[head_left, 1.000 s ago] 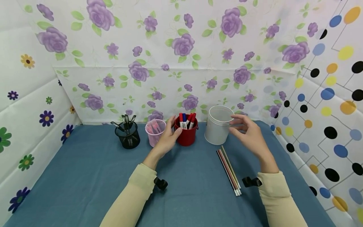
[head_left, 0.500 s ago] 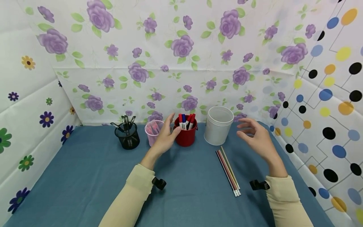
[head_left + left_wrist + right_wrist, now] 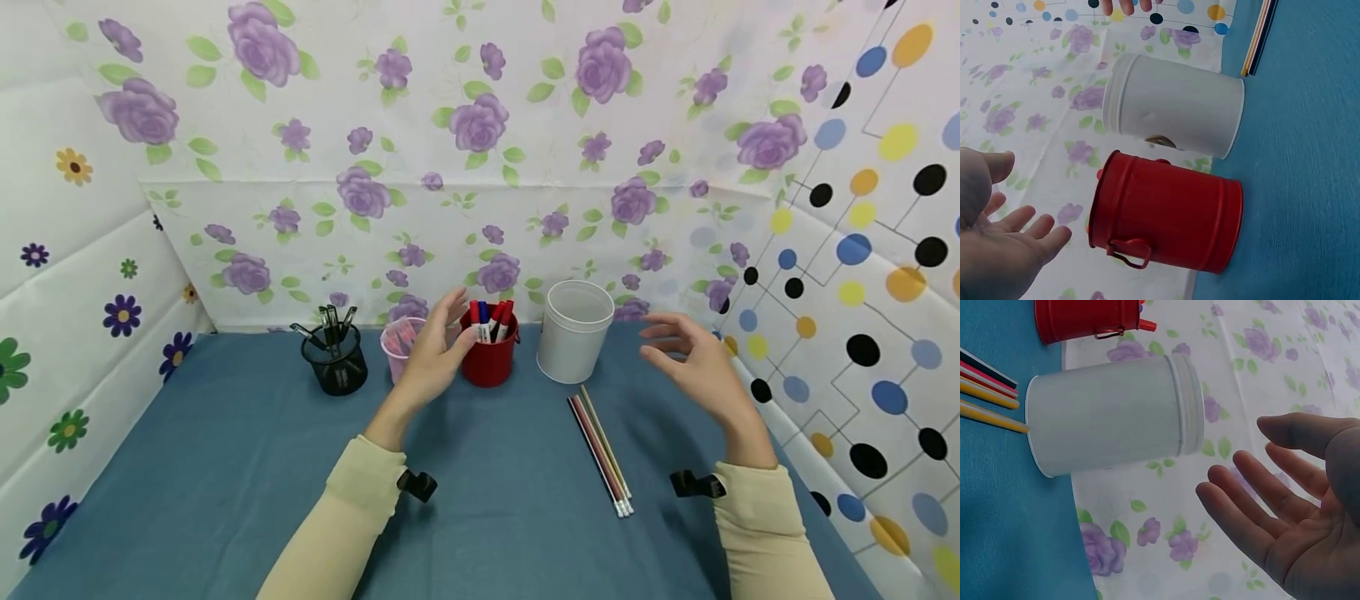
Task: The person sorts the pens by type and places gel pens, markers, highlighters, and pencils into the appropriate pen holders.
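My left hand (image 3: 433,357) hovers just left of a red bucket (image 3: 487,363) holding several markers (image 3: 491,322) with red and blue caps. Its fingers are relaxed and hold nothing; in the left wrist view, a gap separates them from the red bucket's rim. A white bucket (image 3: 574,333) stands right of the red one. Beyond it, my right hand (image 3: 697,367) floats with loosely bent fingers, apart from the white bucket, as the right wrist view also shows. Several pencils (image 3: 600,454) lie side by side on the cloth in front of the white bucket.
Behind my left hand stands a pink cup (image 3: 396,343), partly hidden, with pink items in it. Farther left is a black mesh cup (image 3: 337,371) of dark slim tools. Flowered and dotted sheets border the blue tablecloth (image 3: 247,467) at the back and sides.
My right hand has moved right, away from the white bucket's rim. My left hand has shifted slightly left and up, off the red bucket's side. The buckets and pencils stay put.
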A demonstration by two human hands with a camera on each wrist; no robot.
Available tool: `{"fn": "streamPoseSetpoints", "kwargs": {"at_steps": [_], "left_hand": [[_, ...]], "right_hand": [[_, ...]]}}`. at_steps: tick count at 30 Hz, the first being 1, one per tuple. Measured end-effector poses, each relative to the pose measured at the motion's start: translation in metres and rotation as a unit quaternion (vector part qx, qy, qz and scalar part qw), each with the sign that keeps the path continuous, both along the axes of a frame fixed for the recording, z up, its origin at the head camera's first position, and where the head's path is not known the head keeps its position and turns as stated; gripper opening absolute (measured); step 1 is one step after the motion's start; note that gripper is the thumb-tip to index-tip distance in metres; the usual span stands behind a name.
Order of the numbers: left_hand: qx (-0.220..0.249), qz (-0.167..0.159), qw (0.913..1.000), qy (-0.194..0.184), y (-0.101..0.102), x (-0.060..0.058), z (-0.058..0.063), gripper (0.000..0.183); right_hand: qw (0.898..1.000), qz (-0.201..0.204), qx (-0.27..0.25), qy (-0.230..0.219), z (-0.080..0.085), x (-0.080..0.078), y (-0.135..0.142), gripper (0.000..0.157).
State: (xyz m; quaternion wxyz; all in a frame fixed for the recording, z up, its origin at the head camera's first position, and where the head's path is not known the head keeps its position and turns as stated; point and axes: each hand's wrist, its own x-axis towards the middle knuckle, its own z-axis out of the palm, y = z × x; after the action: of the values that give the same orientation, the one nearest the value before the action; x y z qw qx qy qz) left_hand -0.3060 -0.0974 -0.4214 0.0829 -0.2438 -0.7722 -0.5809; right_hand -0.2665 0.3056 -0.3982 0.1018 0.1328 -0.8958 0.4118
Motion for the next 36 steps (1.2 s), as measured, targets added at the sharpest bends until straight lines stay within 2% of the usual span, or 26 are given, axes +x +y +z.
{"fn": "streamPoseSetpoints", "kwargs": {"at_steps": [10, 18, 30, 36], "left_hand": [[0.01, -0.032, 0.9994, -0.006, 0.009, 0.007, -0.001, 0.066], [0.004, -0.05, 0.9987, -0.006, 0.028, 0.009, -0.003, 0.065], [-0.014, -0.077, 0.9969, -0.005, 0.064, 0.006, -0.005, 0.063], [-0.02, -0.082, 0.9962, -0.023, 0.076, -0.002, -0.009, 0.065]], "right_hand": [[0.999, 0.032, 0.013, -0.015, 0.002, 0.003, 0.001, 0.05], [0.999, 0.038, 0.015, -0.027, 0.002, 0.003, 0.008, 0.051], [0.998, 0.041, 0.017, -0.038, 0.0, 0.001, 0.013, 0.049], [0.998, 0.044, 0.015, -0.047, 0.0, 0.0, 0.015, 0.05]]}}
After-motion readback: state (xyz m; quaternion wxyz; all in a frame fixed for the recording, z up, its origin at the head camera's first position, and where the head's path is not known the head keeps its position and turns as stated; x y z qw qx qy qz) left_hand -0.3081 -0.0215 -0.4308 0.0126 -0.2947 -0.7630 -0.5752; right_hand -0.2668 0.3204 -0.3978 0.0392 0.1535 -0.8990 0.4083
